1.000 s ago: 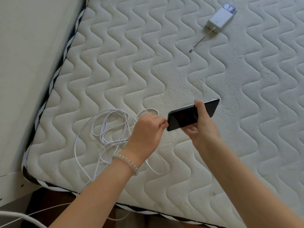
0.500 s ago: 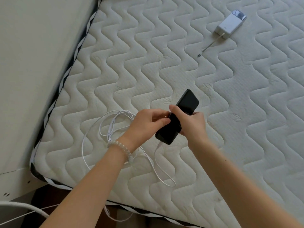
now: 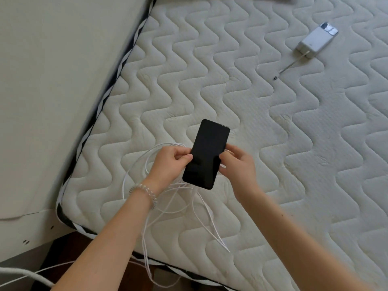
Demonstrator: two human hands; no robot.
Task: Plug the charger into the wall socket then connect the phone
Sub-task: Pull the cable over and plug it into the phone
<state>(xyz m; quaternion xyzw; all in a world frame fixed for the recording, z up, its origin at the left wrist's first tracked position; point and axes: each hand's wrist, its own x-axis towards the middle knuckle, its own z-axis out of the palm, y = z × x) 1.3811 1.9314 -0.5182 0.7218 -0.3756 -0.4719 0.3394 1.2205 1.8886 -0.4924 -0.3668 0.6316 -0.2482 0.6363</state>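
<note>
The phone's [image 3: 206, 154] lower end is dark and the port cannot be made out, so whether the cable [image 3: 174, 202] is plugged in is unclear; the wall socket is out of view. Both hands grip the phone above the mattress [image 3: 273, 143]: the left hand [image 3: 170, 162] pinches its left edge, the right hand [image 3: 238, 162] its right edge. Half a second ago it tilted more to the right and the left hand was at its lower end; now it stands nearly upright, screen up. One phone, one looped white cable, one power bank [image 3: 316, 42] with a short lead, far right.
</note>
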